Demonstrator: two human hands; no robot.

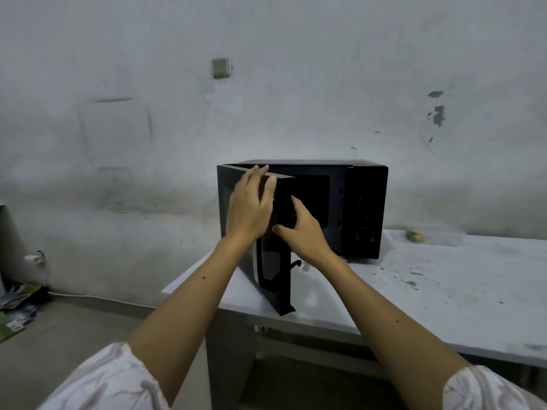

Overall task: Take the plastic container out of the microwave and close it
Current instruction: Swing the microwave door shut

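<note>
Black microwave [349, 208] at worktop [444, 291] left end, door [276, 261] swung open, interior dark, plastic container not discernible, left hand [248, 208] flat, fingers spread on door top edge, right hand [299, 229] curled around door's free edge.

A single head-worn wide-angle view looks forward and slightly down, close over both forearms. The microwave [302, 208] sits at frame centre on a grey table [444, 291] running toward the right edge; a bare wall [266, 69] fills the upper half.
</note>
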